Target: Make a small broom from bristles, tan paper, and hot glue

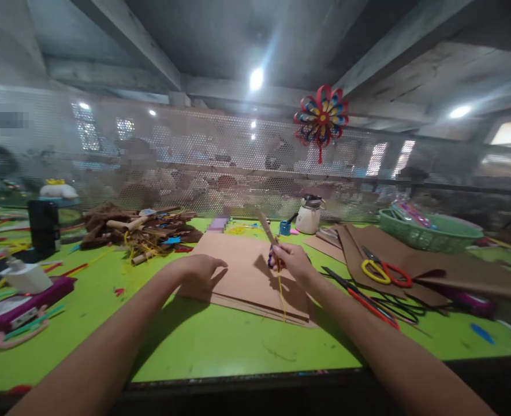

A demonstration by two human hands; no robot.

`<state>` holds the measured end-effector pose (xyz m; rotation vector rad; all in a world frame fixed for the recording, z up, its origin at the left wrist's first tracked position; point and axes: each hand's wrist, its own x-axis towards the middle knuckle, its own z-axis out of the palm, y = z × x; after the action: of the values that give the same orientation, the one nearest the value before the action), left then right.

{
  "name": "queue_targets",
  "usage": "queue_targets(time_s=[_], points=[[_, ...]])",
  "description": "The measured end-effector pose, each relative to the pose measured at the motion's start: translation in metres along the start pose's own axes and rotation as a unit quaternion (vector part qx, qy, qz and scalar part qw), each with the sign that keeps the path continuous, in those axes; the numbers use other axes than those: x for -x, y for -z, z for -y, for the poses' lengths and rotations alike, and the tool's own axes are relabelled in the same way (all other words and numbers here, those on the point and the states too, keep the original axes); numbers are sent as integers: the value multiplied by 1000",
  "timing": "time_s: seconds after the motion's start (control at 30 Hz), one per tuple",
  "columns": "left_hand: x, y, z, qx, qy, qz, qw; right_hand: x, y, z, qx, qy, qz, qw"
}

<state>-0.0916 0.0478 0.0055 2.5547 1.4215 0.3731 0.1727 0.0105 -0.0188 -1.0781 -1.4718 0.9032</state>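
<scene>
My left hand [198, 273] lies flat with fingers together on the left edge of a stack of brown cardboard sheets [242, 277] on the green table [186, 341]. My right hand [293, 261] is closed around the blue handle of a pair of scissors [269, 236], whose blades point up and away and look wrapped in brown. A thin yellow strip [282, 297] hangs from this hand down across the cardboard.
Right of the cardboard lie red-handled scissors [370, 300], yellow-and-red scissors [385, 270], more brown sheets [437, 268] and a green basket [428, 234]. A white pot [309, 216] stands behind. At left: a brown scrap heap [138, 230], black cylinder [44, 226], purple tray [17, 306]. Mesh screen behind.
</scene>
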Motion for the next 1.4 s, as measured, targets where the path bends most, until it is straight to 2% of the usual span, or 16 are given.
queue_targets(time_s=[0.13, 0.3, 0.37, 0.6, 0.93, 1.07, 1.2, 1.3, 1.4], points=[[-3, 1, -4, -15, -3, 17, 1000, 6, -11, -4, 87, 30, 16, 996], [-5, -9, -13, 3, -2, -57, 998, 13, -22, -6, 182, 81, 27, 980], [-6, -15, -18, 33, -12, -75, 997, 15, -26, -5, 210, 95, 31, 973], [-12, -43, -37, 180, -43, -66, 980, 18, -34, -10, 284, 127, 33, 950], [-11, -37, -44, 289, -37, -117, 949, 22, -31, -9, 370, 145, 3, 917], [-10, -41, -47, 322, -31, -106, 940, 25, -33, -6, 391, 150, -5, 908], [-7, -40, -51, 364, -25, -62, 929, 27, -34, -4, 397, 164, -11, 903], [-1, -33, -56, 435, -30, -20, 900, 28, -34, -4, 392, 176, -15, 903], [2, -26, -57, 549, -47, 3, 835, 29, -35, -4, 381, 187, -13, 906]])
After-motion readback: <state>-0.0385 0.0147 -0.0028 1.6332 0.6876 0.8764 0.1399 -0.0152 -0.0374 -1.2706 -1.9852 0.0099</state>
